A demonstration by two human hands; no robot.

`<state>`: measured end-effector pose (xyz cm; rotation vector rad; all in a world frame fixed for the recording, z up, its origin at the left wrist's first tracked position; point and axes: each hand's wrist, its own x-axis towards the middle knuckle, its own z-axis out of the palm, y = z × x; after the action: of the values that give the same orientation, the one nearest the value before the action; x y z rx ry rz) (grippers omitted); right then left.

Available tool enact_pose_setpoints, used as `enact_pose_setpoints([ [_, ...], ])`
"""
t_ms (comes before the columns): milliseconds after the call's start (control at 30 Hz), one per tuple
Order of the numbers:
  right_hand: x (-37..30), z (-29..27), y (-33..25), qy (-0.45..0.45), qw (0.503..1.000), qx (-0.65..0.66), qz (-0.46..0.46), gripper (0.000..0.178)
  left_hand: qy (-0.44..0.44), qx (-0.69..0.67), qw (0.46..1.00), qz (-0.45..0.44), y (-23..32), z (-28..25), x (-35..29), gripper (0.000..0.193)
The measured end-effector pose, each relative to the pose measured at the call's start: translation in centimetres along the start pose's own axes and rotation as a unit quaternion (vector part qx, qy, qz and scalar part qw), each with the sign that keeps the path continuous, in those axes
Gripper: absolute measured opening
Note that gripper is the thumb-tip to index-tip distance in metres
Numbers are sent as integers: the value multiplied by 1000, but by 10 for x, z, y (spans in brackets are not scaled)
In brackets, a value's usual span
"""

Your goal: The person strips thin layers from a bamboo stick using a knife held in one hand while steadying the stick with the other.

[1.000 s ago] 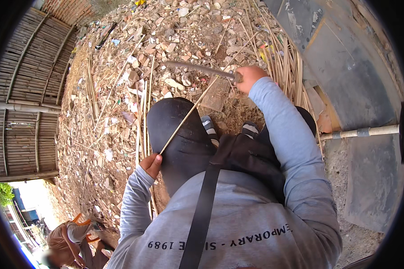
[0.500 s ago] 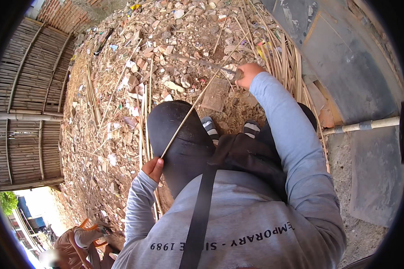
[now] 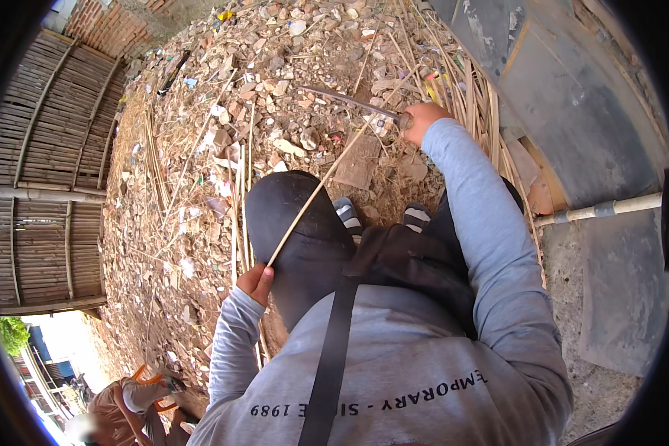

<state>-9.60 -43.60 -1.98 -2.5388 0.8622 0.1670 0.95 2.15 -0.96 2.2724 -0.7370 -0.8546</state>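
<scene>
Near my left knee, my left hand (image 3: 256,283) is closed on the near end of a long thin bamboo strip (image 3: 312,199). The strip slants away over my thigh toward the far right. Farther out, my right hand (image 3: 426,122) grips the handle of a long-bladed knife (image 3: 349,98), whose blade points left. Blade and strip cross close to that hand; whether they touch is hard to make out. Below the crossing, a flat brownish slab (image 3: 357,160) lies on the ground in front of my sandals.
Stone and litter rubble (image 3: 201,178) covers the ground. Split bamboo strips (image 3: 477,104) lie at right, more (image 3: 243,186) beside my left leg. Dark sheets (image 3: 572,111) stand on the right, a bamboo-slat wall (image 3: 44,119) on the left. Another person (image 3: 119,409) sits at lower left.
My right hand has shifted slightly right and turned the knife, so its blade shows more clearly. The strip has moved slightly; my left hand stays closed on it.
</scene>
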Motion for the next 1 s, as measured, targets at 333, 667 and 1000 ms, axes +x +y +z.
enact_pose_setpoints([
  [333,6,3,12,24,999,5,36,31,5,-2,1000,21,1,1,1,41],
  [667,-11,1,-19,-25,997,-13,-71,42,-24,-52,998,-11,-14,-2,3,39],
  [1000,-16,3,-34,-10,998,33,-58,42,-43,-30,999,-12,-11,-8,4,43],
])
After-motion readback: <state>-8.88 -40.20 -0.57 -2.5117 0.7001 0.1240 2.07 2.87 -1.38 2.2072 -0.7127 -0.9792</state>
